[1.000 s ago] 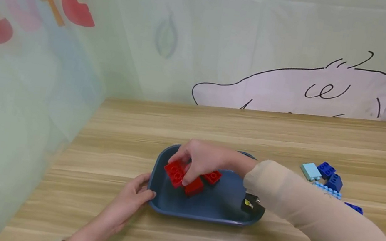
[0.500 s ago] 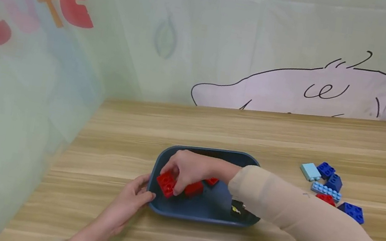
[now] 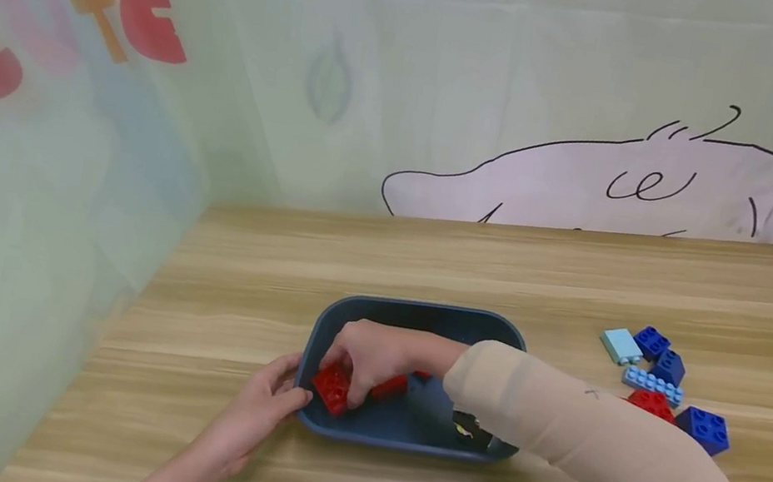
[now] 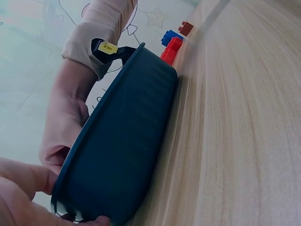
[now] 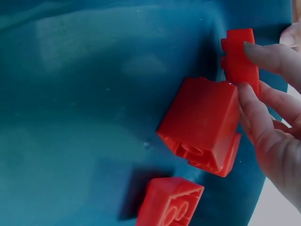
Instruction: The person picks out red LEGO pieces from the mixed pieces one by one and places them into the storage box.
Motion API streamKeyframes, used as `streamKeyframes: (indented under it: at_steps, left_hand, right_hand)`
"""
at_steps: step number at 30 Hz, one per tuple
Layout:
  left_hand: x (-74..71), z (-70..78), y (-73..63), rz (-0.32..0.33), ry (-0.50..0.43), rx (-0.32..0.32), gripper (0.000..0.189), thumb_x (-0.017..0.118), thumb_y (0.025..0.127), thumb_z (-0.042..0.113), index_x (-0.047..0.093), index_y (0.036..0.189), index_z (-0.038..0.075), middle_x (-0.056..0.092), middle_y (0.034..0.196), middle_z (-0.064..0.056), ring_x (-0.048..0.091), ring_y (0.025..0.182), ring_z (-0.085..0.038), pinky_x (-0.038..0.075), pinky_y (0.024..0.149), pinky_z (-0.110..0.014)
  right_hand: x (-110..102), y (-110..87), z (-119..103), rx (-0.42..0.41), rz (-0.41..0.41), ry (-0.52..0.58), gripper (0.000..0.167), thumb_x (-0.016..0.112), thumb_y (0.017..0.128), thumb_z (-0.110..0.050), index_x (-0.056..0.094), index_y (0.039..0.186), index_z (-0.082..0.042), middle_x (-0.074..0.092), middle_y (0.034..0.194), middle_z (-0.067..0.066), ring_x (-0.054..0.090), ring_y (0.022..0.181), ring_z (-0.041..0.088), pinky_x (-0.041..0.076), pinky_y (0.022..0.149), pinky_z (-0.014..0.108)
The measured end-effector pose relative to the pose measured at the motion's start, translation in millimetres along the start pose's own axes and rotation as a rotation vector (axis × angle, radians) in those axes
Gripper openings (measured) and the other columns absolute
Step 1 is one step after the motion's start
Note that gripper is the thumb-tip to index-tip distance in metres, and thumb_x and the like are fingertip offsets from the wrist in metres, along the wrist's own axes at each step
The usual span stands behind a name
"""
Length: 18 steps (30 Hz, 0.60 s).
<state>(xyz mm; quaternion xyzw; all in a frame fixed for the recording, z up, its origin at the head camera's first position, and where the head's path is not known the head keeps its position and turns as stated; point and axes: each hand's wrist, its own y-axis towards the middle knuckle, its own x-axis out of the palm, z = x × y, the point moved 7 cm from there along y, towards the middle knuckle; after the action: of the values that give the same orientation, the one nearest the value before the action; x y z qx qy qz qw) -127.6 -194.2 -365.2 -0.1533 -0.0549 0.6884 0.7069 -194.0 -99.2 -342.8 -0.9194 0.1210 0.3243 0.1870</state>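
Note:
My left hand (image 3: 266, 399) grips the left end of a dark blue plastic bin (image 3: 399, 445), its thumb over the rim; in the left wrist view, fingertips show at the bin's underside. Inside the bin's left end, my right hand (image 3: 368, 356) pinches a red toy brick (image 3: 331, 388). In the right wrist view, thumb and fingers meet on that red brick, close to the bin's end wall. Beside it on the bin floor lie a larger red sloped brick (image 5: 200, 117), a red piece partly hidden behind it, and another red brick (image 5: 171, 202).
On the table (image 3: 279, 249) to the right lie several loose bricks: a pale blue brick (image 3: 620, 345), a light blue brick (image 3: 652, 385), dark blue bricks (image 3: 703, 429) and a red brick (image 3: 651, 403). My right sleeve (image 3: 558, 403) crosses the bin's right end.
The right hand has lowered the red brick deeper into the bin, toward its front left. As the sleeve shifted left, a red brick on the table came into view. The left hand stays put.

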Motion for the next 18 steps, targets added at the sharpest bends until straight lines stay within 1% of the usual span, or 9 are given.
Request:
streamKeyframes:
  at_steps: [8, 14, 18]
  left_hand:
    - [0.0, -0.6, 1.0, -0.003, -0.002, -0.003, 0.053, 0.046, 0.084, -0.006, 0.034, 0.135, -0.010, 0.047, 0.129, -0.027, 0.050, 0.116, -0.033, 0.046, 0.094, -0.041]
    - [0.0, -0.8, 1.1, -0.005, -0.003, 0.001, 0.053, 0.045, 0.085, -0.006, 0.033, 0.136, -0.011, 0.045, 0.130, -0.030, 0.048, 0.118, -0.035, 0.045, 0.094, -0.041]
    - [1.1, -1.6, 0.8, -0.002, 0.003, 0.000, 0.051, 0.045, 0.085, -0.006, 0.034, 0.135, -0.011, 0.046, 0.129, -0.028, 0.050, 0.117, -0.034, 0.045, 0.094, -0.041]
  right_hand:
    - [2.3, 4.3, 4.8, 0.024, 0.000, -0.072, 0.045, 0.076, 0.070, 0.001, 0.066, 0.113, -0.004, 0.066, 0.089, -0.003, 0.057, 0.075, 0.007, 0.049, 0.070, 0.015]
    - [3.6, 5.5, 3.0, -0.014, -0.020, -0.110, 0.040, 0.075, 0.069, 0.002, 0.068, 0.108, -0.007, 0.065, 0.083, -0.006, 0.056, 0.072, 0.007, 0.048, 0.068, 0.014]
    - [5.1, 4.9, 2.9, -0.026, -0.031, -0.113, 0.040, 0.075, 0.069, 0.004, 0.069, 0.106, -0.011, 0.065, 0.082, -0.008, 0.055, 0.072, 0.007, 0.048, 0.068, 0.015]
